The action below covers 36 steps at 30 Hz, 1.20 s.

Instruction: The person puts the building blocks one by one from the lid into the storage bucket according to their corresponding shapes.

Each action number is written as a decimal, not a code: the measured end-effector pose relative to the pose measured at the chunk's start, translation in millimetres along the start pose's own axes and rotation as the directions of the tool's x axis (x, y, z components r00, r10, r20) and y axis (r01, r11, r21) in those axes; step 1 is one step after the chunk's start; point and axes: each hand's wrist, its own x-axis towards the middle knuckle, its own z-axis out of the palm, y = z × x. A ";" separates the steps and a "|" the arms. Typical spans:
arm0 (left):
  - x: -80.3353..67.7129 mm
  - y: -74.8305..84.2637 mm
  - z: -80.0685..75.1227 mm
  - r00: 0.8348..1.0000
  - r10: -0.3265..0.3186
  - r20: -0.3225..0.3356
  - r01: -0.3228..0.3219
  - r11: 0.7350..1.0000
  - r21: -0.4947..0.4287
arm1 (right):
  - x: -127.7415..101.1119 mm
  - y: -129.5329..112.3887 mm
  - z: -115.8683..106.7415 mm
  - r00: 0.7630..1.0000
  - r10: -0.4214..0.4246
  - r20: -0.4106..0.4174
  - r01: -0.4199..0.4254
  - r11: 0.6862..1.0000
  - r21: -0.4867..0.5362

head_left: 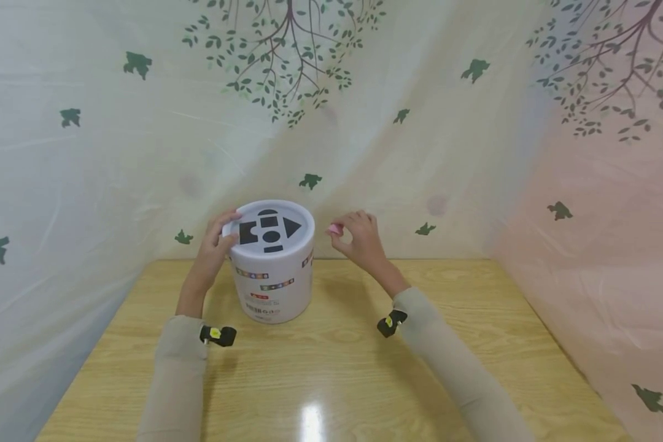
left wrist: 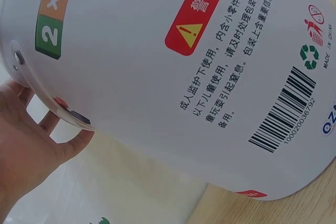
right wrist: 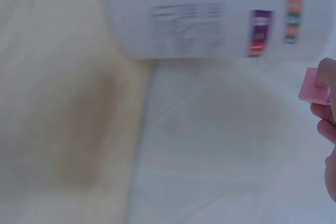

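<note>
Fingers of the left hand (head_left: 217, 242) curl over the rim of a white cylindrical shape-sorter tub (head_left: 272, 270), gripping it at the lid's near-left edge; the left wrist view shows the fingertips (left wrist: 62, 109) pressed onto the lid's rim beside a small metal rivet (left wrist: 19, 56). The tub stands upright on a light wooden table (head_left: 337, 368), toward its far edge, close to a plastic curtain (head_left: 116, 153) printed with green leaves and branches. Its lid (head_left: 269, 229) carries black cut-out shapes: a triangle, a square, a circle, a slot and others. The side of the tub bears a red warning label (left wrist: 195, 17), Chinese text and a barcode (left wrist: 283, 109). The right hand (head_left: 359, 239) hovers just beside the tub's right side, level with the lid, pinching a small pink block (head_left: 335, 229) between thumb and fingertips; the block is apart from the tub, not touching it.
</note>
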 end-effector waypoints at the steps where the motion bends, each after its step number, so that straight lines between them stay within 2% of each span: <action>1: 0.1 -0.2 -0.1 1.000 -0.002 0.000 0.002 1.000 0.000 | 6.3 -3.1 -3.3 1.000 -0.008 -0.017 0.008 1.000 0.008; 6: 0.0 0.0 -0.3 1.000 0.000 0.002 0.000 1.000 -0.008 | 34.1 -16.5 -13.9 0.996 -0.051 -0.068 0.053 0.998 0.027; 12: -1.0 0.9 -0.3 1.000 -0.003 0.004 0.003 1.000 0.001 | 58.3 -32.4 -15.9 0.996 -0.080 -0.048 0.081 0.996 0.022; 24: -1.2 1.5 0.0 1.000 -0.010 0.009 0.010 1.000 0.009 | 87.4 -62.9 0.7 0.989 -0.074 0.130 0.084 0.993 -0.077; 29: -1.4 2.0 0.4 1.000 -0.010 0.010 0.009 1.000 0.011 | 94.9 -70.7 10.9 0.979 -0.039 0.200 0.064 0.991 -0.119; 36: -1.4 1.5 0.0 1.000 -0.010 0.011 0.010 1.000 0.015 | 105.0 -77.5 23.1 0.967 0.008 0.254 0.032 0.988 -0.153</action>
